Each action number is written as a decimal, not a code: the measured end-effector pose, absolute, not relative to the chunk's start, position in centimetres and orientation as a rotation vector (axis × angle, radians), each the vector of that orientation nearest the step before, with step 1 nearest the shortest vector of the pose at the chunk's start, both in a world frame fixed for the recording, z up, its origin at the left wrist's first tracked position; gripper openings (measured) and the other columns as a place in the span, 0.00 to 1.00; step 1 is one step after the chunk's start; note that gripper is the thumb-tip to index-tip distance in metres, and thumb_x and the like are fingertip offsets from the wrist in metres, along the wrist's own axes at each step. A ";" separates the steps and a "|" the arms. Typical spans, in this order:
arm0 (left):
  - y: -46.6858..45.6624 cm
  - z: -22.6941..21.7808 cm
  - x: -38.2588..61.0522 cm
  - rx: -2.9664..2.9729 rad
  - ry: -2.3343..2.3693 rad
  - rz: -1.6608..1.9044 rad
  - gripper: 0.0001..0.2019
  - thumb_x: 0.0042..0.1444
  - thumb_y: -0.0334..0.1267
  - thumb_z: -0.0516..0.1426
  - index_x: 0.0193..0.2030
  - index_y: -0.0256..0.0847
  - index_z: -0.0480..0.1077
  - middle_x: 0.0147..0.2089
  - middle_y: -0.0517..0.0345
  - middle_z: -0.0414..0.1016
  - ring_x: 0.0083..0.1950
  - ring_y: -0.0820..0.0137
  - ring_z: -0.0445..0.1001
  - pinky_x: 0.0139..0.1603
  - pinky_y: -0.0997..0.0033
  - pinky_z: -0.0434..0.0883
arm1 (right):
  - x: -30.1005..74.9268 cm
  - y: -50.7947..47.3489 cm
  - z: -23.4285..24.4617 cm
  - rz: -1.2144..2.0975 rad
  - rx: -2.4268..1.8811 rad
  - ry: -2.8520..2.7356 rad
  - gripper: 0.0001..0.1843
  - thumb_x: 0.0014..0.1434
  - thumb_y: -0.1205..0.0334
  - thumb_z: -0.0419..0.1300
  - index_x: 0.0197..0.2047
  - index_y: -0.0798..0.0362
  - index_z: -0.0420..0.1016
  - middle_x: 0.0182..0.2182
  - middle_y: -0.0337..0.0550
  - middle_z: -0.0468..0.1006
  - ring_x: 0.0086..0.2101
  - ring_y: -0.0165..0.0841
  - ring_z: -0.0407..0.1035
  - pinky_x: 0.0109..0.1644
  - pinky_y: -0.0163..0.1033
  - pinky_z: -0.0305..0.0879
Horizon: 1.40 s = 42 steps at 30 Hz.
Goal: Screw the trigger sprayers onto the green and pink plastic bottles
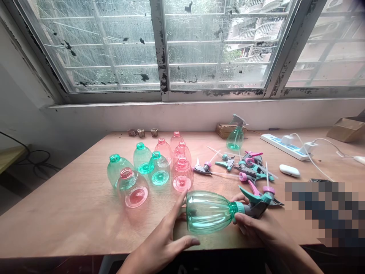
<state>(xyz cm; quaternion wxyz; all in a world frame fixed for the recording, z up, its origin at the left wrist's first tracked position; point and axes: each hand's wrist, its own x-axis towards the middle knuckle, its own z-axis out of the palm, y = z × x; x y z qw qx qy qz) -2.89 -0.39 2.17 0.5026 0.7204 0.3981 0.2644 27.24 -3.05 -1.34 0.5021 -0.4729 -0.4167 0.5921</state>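
Head view: held between both hands, seen against a wooden tabletop [76, 213], a transparent green spray bottle [209, 211]. Lies on its side, long axis running crosswise, base toward the left hand [165, 233], neck toward the right hand [261, 228]. Pinched at the bottle's neck between right thumb and fingers, around the teal screw collar [240, 207]; nearer to the right hand, too, for the grey trigger head [258, 207], with its teal trigger [250, 195] uppermost. Spread open beside the bottle's base on the left, thumb well apart from index finger; cannot tell whether any left fingertip touches. Just beyond the bottle's base, a pink bottle [183, 173]; beyond its neck, loose trigger sprayers [247, 173]. Hidden behind the bottle's collar and base: several fingers of both hands. Hard to make out through glare: any dip tube inside. Cannot tell how far the collar is threaded. Blotted out, well right of the bottle: a pixelated patch [327, 217].
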 end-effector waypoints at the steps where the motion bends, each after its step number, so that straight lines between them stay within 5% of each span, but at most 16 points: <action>1: -0.4 2.4 -2.9 1.733 0.970 0.634 0.50 0.61 0.40 0.68 0.82 0.52 0.44 0.83 0.58 0.48 0.83 0.50 0.44 0.83 0.51 0.47 | 27.2 -3.1 -1.3 1.429 -1.142 -1.006 0.28 0.52 0.42 0.78 0.47 0.50 0.77 0.21 0.33 0.72 0.23 0.31 0.63 0.29 0.37 0.56; 9: -0.5 2.6 -2.6 1.690 0.964 0.616 0.46 0.62 0.42 0.67 0.81 0.52 0.48 0.82 0.57 0.53 0.81 0.48 0.51 0.80 0.50 0.56 | 27.1 -3.0 -1.2 1.423 -1.121 -1.044 0.22 0.54 0.43 0.76 0.41 0.52 0.79 0.21 0.33 0.69 0.24 0.32 0.60 0.29 0.38 0.54; 16: -0.5 2.5 -2.8 1.733 0.969 0.614 0.49 0.62 0.39 0.67 0.82 0.52 0.42 0.83 0.58 0.48 0.83 0.51 0.45 0.83 0.52 0.46 | 27.3 -3.0 -1.7 1.423 -1.117 -1.023 0.26 0.53 0.44 0.77 0.46 0.51 0.79 0.21 0.31 0.69 0.23 0.31 0.61 0.29 0.38 0.57; 42: -0.4 2.5 -2.8 1.704 0.944 0.612 0.48 0.62 0.39 0.67 0.82 0.54 0.44 0.83 0.59 0.50 0.82 0.50 0.51 0.80 0.54 0.57 | 27.5 -3.0 -1.8 1.424 -1.132 -1.064 0.25 0.55 0.43 0.76 0.47 0.50 0.78 0.24 0.35 0.75 0.23 0.32 0.62 0.28 0.38 0.55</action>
